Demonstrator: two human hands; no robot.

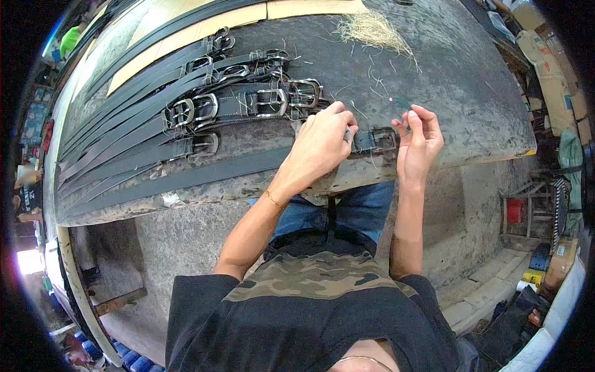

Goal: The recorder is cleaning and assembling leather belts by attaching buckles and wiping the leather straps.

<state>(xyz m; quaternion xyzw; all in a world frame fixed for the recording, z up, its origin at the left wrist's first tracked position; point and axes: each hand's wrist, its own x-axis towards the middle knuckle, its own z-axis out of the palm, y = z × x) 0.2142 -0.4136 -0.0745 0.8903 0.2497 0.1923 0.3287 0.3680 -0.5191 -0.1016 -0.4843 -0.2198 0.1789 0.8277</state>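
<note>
A black belt (242,165) lies along the near edge of the table, its metal buckle (387,139) toward the right. My left hand (322,146) is closed over the belt just left of that buckle; its fingertips are partly hidden. Raised by the buckle, my right hand (419,142) has thumb and forefinger pinched together. At those fingers shows a small see-through green thing (401,103) with a bright pinkish tip, too blurred to name. Beyond my left hand, several black belts with silver buckles (271,103) lie side by side, loose pale threads at their stitching.
A heap of pale thread ends (375,31) lies on the dark worn table (471,80), with stray strands around it. Cardboard strips (186,46) run beneath belts at the far left. Boxes (545,68) and a metal frame (525,208) stand at the right.
</note>
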